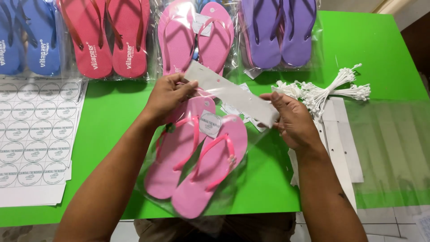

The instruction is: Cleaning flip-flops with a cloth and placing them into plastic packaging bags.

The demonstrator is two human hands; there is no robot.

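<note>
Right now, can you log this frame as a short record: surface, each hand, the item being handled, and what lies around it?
surface: green table
left hand: grips the left end of a white card strip
right hand: pinches the strip's right end
item: pair of pink flip-flops in a clear bag, under the strip
far edge: bagged pairs in blue, red, pink, purple
left side: sheets of round stickers
right side: bundle of white tag ties, more white strips, clear bags
</note>
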